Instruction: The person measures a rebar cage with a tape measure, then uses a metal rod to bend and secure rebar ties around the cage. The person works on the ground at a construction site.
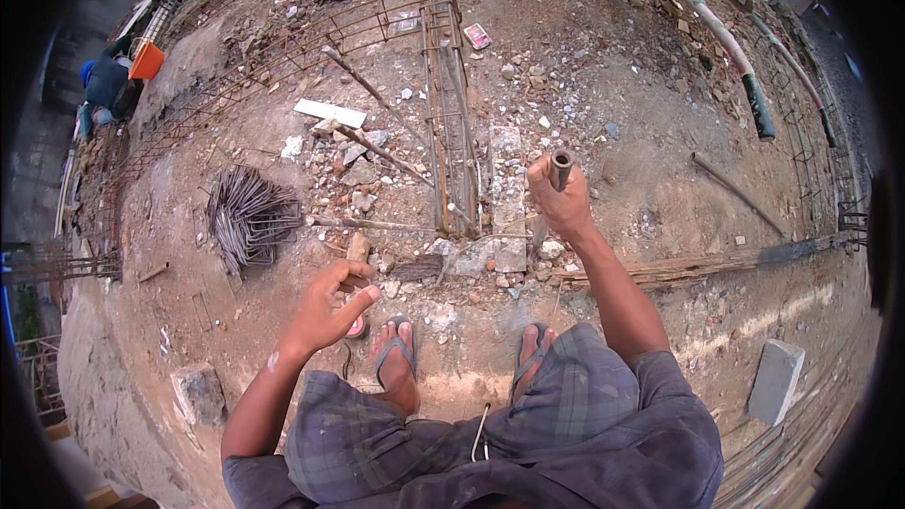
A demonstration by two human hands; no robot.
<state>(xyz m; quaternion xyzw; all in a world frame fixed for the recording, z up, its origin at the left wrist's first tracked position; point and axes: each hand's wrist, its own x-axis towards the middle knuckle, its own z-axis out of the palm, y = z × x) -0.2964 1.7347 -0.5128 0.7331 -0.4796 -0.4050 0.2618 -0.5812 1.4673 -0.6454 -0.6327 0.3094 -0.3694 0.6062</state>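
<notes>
My right hand (566,205) is wrapped round an upright metal pipe (562,168), whose hollow round end points up at me. The pipe's lower part runs down toward the rubble by a narrow concrete strip (507,198); where it ends I cannot make out clearly. My left hand (332,306) hovers over the ground with its fingers apart and bent, holding nothing. Just beneath its thumb lies a small round red thing (355,327), partly hidden. A bundle of bent steel stirrups (250,217) rests on the dirt ahead and left of that hand.
A rebar cage (441,85) stretches away ahead of me; another (283,42) curves off left. Wheelbarrow handles (726,47) jut in at upper right. Rough timber (679,271) and a loose rod (740,193) lie right. Concrete blocks (200,394) (777,382) flank my sandalled feet.
</notes>
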